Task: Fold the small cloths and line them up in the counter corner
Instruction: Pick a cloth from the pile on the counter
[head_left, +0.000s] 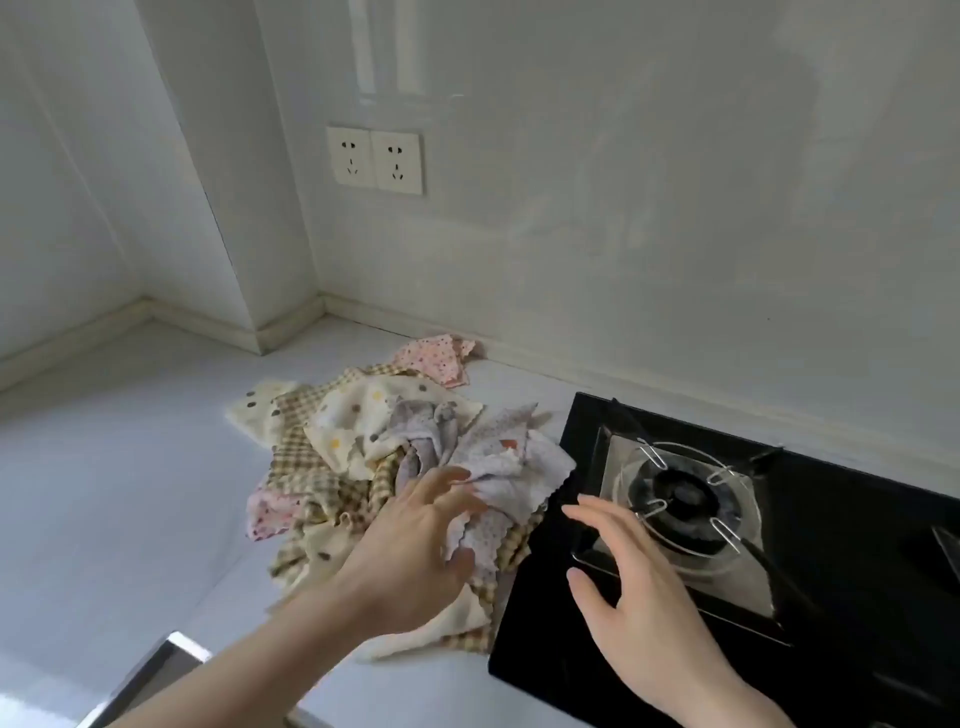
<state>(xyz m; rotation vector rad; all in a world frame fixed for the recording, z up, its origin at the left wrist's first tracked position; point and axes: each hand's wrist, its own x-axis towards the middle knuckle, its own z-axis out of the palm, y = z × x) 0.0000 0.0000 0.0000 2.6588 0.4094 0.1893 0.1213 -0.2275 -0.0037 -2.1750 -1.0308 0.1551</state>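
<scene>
A loose heap of several small cloths (332, 452) lies unfolded on the white counter (130, 467): checked yellow-brown ones, cream ones with dots, pink flowered ones and a pale lilac one (509, 467). My left hand (415, 545) is on the heap's right side, with fingers and thumb pinching the lilac cloth. My right hand (628, 587) hovers over the black hob with fingers spread, holding nothing. The counter corner (322, 312) is at the back, behind the heap.
A black glass gas hob (857, 597) with a metal burner stand (680, 493) fills the right side, touching the heap's edge. Two wall sockets (374, 161) sit above the corner. A boxed wall column (234, 234) juts out at left. A steel sink edge (156, 670) shows at bottom left.
</scene>
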